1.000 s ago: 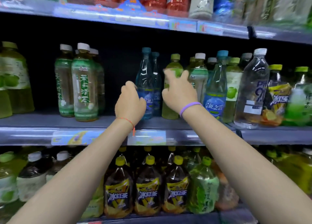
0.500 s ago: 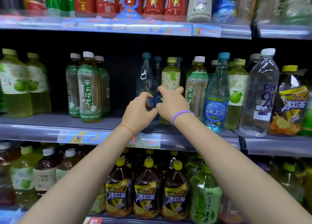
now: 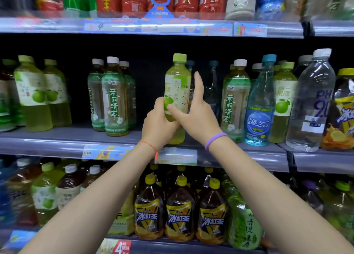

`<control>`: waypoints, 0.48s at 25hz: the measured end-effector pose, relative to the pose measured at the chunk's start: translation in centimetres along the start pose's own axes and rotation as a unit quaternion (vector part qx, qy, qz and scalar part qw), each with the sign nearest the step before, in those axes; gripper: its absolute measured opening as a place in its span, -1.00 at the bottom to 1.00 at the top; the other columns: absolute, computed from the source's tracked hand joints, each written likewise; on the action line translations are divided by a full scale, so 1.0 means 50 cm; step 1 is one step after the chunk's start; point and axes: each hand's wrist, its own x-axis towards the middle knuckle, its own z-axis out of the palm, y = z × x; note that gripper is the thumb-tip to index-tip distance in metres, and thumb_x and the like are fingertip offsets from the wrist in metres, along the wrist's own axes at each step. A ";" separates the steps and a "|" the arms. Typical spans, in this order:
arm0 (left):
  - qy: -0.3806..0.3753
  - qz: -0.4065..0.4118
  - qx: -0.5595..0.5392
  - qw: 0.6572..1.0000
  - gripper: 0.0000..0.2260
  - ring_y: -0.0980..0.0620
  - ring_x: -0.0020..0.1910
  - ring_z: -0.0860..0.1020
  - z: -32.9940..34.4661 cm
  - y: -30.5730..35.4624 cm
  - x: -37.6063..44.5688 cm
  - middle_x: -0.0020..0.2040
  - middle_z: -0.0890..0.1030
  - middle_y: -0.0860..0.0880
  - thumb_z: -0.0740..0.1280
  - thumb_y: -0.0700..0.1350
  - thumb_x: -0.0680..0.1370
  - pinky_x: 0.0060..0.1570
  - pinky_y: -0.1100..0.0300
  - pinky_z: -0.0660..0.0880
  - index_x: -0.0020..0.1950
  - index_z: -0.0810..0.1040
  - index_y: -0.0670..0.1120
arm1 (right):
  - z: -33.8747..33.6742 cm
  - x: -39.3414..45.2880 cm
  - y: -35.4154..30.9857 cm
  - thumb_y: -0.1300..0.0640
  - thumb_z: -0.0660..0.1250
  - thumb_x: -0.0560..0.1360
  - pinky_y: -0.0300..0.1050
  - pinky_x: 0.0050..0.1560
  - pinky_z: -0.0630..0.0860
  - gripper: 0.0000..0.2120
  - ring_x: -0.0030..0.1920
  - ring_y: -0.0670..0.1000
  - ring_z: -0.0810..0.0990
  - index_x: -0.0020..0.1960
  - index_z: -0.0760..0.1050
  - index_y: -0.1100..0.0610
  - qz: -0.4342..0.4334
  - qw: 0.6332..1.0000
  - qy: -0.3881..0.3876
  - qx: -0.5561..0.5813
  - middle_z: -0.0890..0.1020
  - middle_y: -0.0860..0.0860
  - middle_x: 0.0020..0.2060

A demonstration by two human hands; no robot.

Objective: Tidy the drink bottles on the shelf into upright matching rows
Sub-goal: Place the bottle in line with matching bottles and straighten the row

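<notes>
A yellow-green drink bottle (image 3: pixel 177 85) with a green cap and a green-fruit label is held upright in front of the middle shelf (image 3: pixel 57 144), its base just above the shelf edge. My left hand (image 3: pixel 159 123) grips its lower body. My right hand (image 3: pixel 197 117) rests against its right side, thumb across the label and index finger stretched up along the bottle. Matching green-fruit bottles (image 3: pixel 32 93) stand at the shelf's left end, and another one (image 3: pixel 283 100) stands to the right. Two slim blue-capped bottles (image 3: pixel 212 93) stand behind my right hand, partly hidden.
White-capped jasmine tea bottles (image 3: pixel 115 100) stand left of my hands, with a gap between them and the held bottle. To the right stand another jasmine tea (image 3: pixel 234 100), a blue bottle (image 3: pixel 258 110) and a tall clear water bottle (image 3: pixel 310 104). Iced tea bottles (image 3: pixel 180 211) fill the lower shelf.
Both hands closed on the yellow-green bottle, which has come forward and left out of the row and is now raised in front of the blue-capped bottles. The view shifted closer.
</notes>
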 end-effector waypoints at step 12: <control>0.059 0.108 -0.020 0.992 -0.48 0.03 0.23 0.49 -0.371 -0.208 0.033 0.23 0.54 0.03 0.35 0.03 0.46 0.22 0.03 0.47 0.40 0.38 0.00 | 0.295 0.046 -0.320 -0.19 0.50 0.33 -0.03 0.06 0.58 -0.55 0.00 -0.11 0.63 0.10 0.47 -0.02 0.010 0.990 0.043 0.131 0.65 -0.16 -0.04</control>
